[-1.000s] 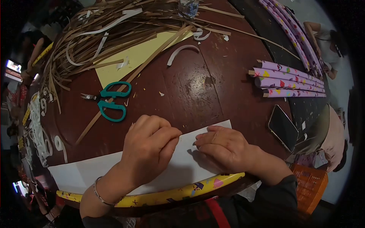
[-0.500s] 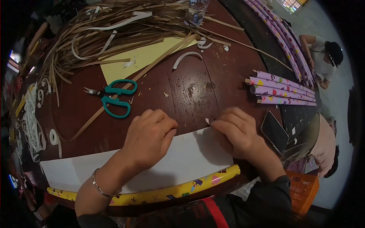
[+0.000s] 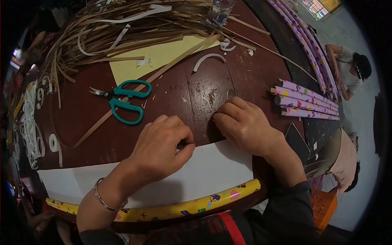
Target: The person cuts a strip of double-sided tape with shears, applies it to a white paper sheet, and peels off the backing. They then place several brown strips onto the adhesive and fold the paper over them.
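A long sheet of wrapping paper (image 3: pixel 204 167) lies white side up along the table's near edge. Its near side is rolled, showing a yellow patterned face (image 3: pixel 192 208). My left hand (image 3: pixel 165 141) rests over the sheet's far edge with curled fingers and the thumb bent toward them; whatever it may hold is hidden. Just beyond that edge, my right hand (image 3: pixel 241 124) is closed, fingertips pinched low over the table; I cannot make out anything in them. Teal-handled scissors (image 3: pixel 126 102) lie with blades parted, ahead of my left hand.
Brown strips (image 3: pixel 134 34) are heaped at the back on a yellow sheet (image 3: pixel 126 73), near a clear cup (image 3: pixel 220 12). Purple wrapped rolls (image 3: pixel 308 100) and a phone (image 3: pixel 297 145) lie at right. White tape (image 3: pixel 54 143) sits left. Other people (image 3: pixel 347 67) are at right.
My right hand has moved left and away from me, off the paper's far edge. The small white scrap by its thumb no longer shows there. My left hand stays almost in place.
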A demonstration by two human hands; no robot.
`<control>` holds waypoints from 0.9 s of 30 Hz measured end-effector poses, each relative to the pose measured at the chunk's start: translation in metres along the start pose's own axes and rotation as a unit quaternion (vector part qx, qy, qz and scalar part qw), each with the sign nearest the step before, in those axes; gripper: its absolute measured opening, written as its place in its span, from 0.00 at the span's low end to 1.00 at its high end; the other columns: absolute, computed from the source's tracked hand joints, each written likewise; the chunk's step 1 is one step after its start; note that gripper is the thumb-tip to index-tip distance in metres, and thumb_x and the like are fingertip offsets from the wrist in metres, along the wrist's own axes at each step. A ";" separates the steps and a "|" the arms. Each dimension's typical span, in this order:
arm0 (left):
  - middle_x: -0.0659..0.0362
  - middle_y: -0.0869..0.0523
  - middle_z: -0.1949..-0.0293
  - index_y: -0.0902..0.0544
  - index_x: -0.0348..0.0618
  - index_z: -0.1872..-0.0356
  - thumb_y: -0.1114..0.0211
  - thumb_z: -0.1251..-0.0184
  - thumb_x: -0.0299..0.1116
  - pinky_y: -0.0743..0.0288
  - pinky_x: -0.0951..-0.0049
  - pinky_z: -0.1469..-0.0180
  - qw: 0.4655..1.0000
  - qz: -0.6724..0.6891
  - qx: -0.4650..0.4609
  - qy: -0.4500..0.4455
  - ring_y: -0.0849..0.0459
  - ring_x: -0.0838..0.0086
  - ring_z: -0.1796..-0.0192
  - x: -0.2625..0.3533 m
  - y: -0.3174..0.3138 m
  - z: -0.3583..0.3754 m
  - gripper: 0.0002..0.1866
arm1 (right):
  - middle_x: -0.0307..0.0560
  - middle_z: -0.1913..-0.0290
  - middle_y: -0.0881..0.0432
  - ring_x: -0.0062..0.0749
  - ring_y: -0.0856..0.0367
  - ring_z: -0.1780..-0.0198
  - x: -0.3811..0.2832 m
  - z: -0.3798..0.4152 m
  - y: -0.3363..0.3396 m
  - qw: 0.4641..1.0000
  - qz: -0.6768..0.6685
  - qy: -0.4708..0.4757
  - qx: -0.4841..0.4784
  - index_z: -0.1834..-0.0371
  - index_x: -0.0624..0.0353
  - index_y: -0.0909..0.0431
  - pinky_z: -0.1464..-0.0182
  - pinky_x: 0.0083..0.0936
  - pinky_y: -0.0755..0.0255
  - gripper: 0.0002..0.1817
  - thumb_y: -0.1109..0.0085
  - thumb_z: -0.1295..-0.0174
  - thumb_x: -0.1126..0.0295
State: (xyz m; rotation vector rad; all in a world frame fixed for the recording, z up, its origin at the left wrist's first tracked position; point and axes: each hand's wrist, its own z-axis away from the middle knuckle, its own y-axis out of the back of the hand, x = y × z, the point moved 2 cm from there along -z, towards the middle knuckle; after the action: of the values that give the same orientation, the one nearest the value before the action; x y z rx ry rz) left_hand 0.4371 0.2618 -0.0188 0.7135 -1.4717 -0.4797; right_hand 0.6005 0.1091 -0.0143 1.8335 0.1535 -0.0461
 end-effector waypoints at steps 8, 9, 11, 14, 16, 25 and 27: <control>0.56 0.19 0.67 0.15 0.40 0.70 0.32 0.42 0.29 0.29 0.63 0.57 1.000 0.009 0.004 -0.008 0.22 0.61 0.63 -0.002 -0.001 0.000 0.04 | 0.44 0.66 0.23 0.40 0.22 0.59 -0.001 0.001 0.006 0.999 -0.022 -0.014 0.020 0.65 0.60 0.21 0.58 0.33 0.23 0.08 0.40 0.48 0.72; 0.57 0.18 0.67 0.15 0.41 0.70 0.32 0.41 0.30 0.28 0.62 0.59 1.000 -0.006 0.003 -0.017 0.21 0.61 0.62 0.000 0.000 0.000 0.04 | 0.45 0.65 0.23 0.41 0.22 0.58 -0.004 0.000 0.007 0.999 -0.023 0.014 0.033 0.63 0.61 0.20 0.55 0.35 0.24 0.09 0.41 0.48 0.72; 0.58 0.17 0.67 0.15 0.43 0.70 0.31 0.41 0.31 0.26 0.62 0.60 0.999 -0.022 0.003 -0.025 0.21 0.61 0.62 0.002 0.001 0.002 0.04 | 0.46 0.64 0.23 0.42 0.23 0.57 -0.007 0.000 0.009 0.998 -0.024 0.043 0.047 0.62 0.61 0.20 0.53 0.37 0.24 0.11 0.41 0.48 0.71; 0.56 0.16 0.65 0.14 0.42 0.66 0.31 0.40 0.31 0.25 0.61 0.58 1.000 -0.015 -0.009 -0.013 0.19 0.60 0.61 0.004 0.001 0.004 0.05 | 0.47 0.64 0.24 0.44 0.23 0.57 -0.009 0.001 0.014 0.996 -0.030 0.056 0.055 0.61 0.62 0.20 0.49 0.39 0.26 0.12 0.42 0.48 0.71; 0.51 0.15 0.63 0.14 0.40 0.58 0.33 0.38 0.31 0.24 0.59 0.53 0.999 0.031 -0.042 0.016 0.17 0.56 0.58 0.007 0.000 0.003 0.10 | 0.47 0.63 0.23 0.43 0.24 0.57 -0.009 -0.007 0.022 0.997 -0.013 0.049 0.052 0.62 0.62 0.20 0.49 0.38 0.26 0.11 0.41 0.49 0.71; 0.45 0.13 0.60 0.15 0.36 0.60 0.36 0.34 0.36 0.22 0.55 0.50 0.996 0.031 -0.078 0.023 0.14 0.51 0.55 0.011 0.000 0.004 0.12 | 0.52 0.61 0.17 0.48 0.16 0.54 -0.033 -0.137 -0.014 0.985 -0.042 0.144 -0.079 0.59 0.61 0.21 0.53 0.38 0.21 0.12 0.36 0.40 0.65; 0.44 0.13 0.59 0.14 0.36 0.60 0.37 0.34 0.36 0.22 0.55 0.49 0.994 0.043 -0.092 0.040 0.14 0.51 0.55 0.013 0.000 0.003 0.12 | 0.52 0.61 0.16 0.49 0.15 0.54 -0.049 -0.169 -0.018 0.980 -0.030 0.109 -0.166 0.58 0.61 0.21 0.53 0.39 0.21 0.13 0.36 0.39 0.65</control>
State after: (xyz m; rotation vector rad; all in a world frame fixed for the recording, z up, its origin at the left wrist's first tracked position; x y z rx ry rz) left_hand 0.4348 0.2525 -0.0099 0.5169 -1.3571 -0.5069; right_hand 0.5418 0.2727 0.0184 1.4959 0.3504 0.1325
